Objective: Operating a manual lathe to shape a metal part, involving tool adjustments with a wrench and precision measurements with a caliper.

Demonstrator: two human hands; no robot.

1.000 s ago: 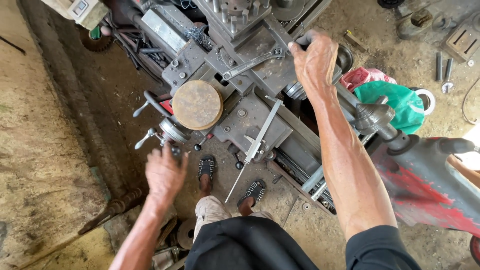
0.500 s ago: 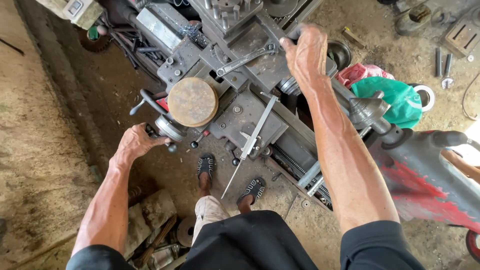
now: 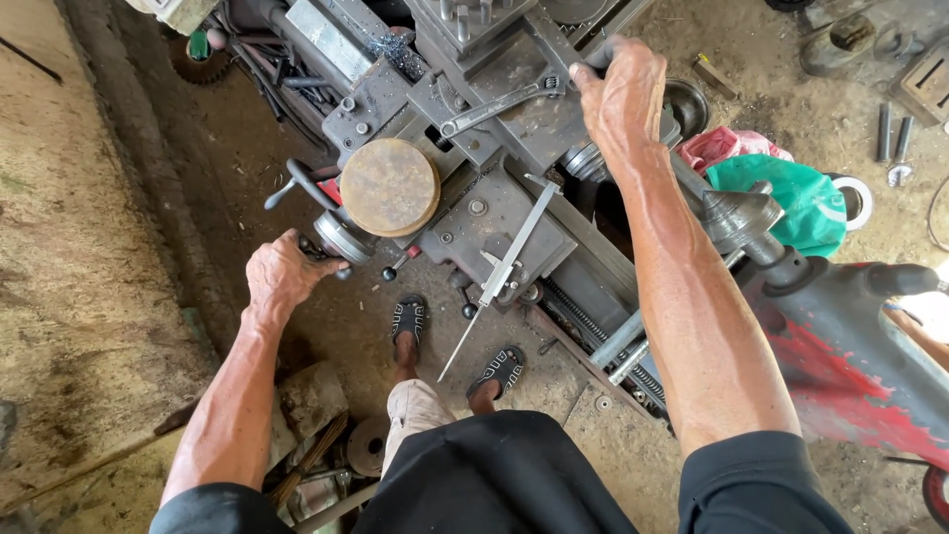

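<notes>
Steel and stiff, the lathe's handwheel (image 3: 341, 235) sits at the carriage's near left, below a rusty round disc (image 3: 389, 186). The left hand (image 3: 282, 277) is clenched on its crank handle, the best purchase. The right hand (image 3: 625, 89) grasps a far lever, likely heavy and oily.

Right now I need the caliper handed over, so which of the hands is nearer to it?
Left. The left hand grips the handwheel beside the caliper; the right hand rests farther up the lathe.
</notes>
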